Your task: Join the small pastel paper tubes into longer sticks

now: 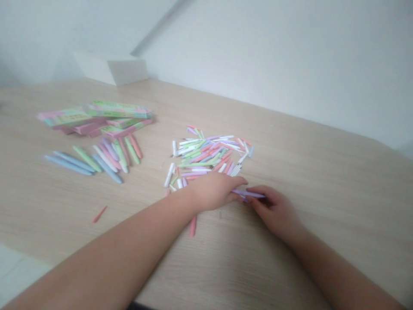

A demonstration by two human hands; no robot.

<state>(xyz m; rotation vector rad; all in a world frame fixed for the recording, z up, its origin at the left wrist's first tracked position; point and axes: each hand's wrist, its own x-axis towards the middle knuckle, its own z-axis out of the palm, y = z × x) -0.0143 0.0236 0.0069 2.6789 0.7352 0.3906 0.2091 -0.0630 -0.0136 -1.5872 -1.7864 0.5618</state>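
Both hands meet at a purple pen just in front of a loose pile of pen parts in white, green, purple and coral. My left hand reaches across the near edge of the pile, its fingers closed on the pen's left end. At the right end, my right hand pinches the same pen between thumb and fingers. A coral piece lies below my left wrist. To the left, a group of whole-looking pens in blue, green, pink and purple rests on the wooden table.
Several pink and green printed boxes are stacked at the back left. Behind them a white box-like object stands by the pale wall. One small coral piece lies alone at the left, near my left forearm.
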